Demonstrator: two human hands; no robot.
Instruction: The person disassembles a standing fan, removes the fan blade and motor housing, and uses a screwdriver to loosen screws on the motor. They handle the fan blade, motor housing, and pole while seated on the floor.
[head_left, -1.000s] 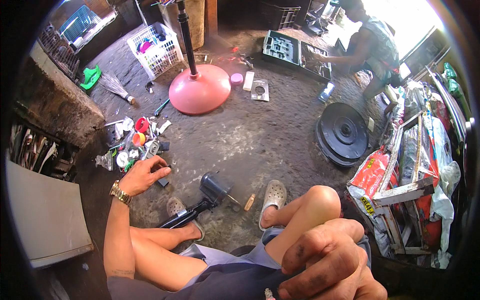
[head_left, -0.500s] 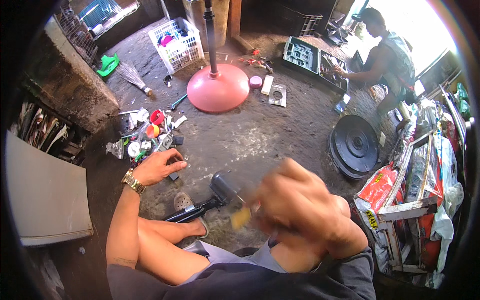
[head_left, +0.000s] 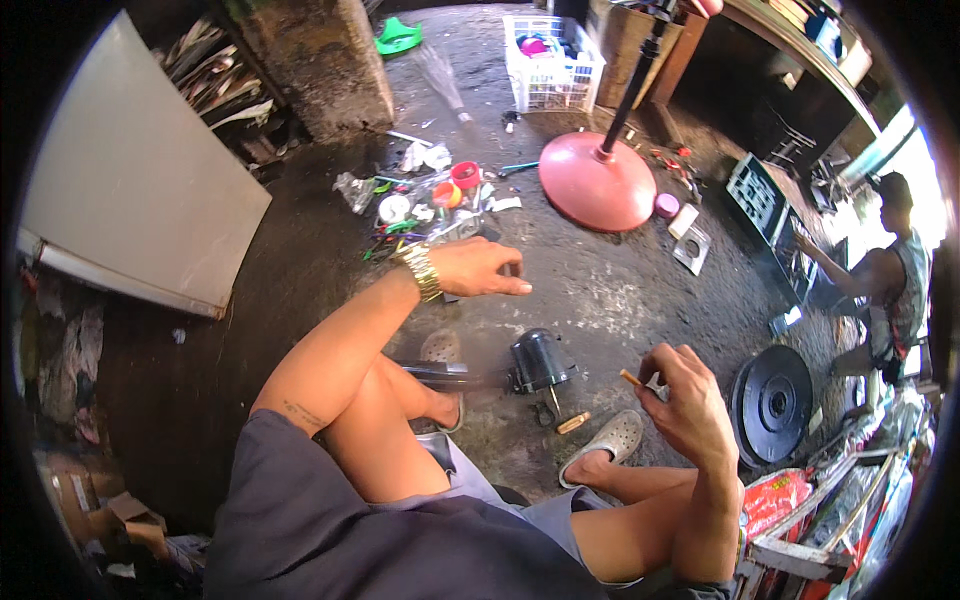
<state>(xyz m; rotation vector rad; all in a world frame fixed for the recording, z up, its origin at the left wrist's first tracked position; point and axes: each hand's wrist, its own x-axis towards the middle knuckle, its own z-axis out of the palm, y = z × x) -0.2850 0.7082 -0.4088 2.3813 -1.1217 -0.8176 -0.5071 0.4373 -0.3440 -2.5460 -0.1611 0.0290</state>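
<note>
My left hand, with a gold-coloured watch on its wrist, hovers over the floor beside a pile of small parts. Its fingers are loosely bent and apart, with nothing seen in them. My right hand is raised above my right shoe, pinching a short orange-tan stick between thumb and fingers. Between my feet lies a black fan motor with a thin metal shaft pointing toward me. A black tube extends left from it. Close to the shaft is a small yellow-brown handle-shaped piece on the floor.
The loose-parts pile includes red and orange rings. Beyond stand a red round base with a pole and a white crate. At right are a black disc, an open tool case and another person crouching.
The view has turned left. My right hand has moved away from the motor to the right, and the yellow-brown piece now shows on the floor. My left hand stays near the pile.
</note>
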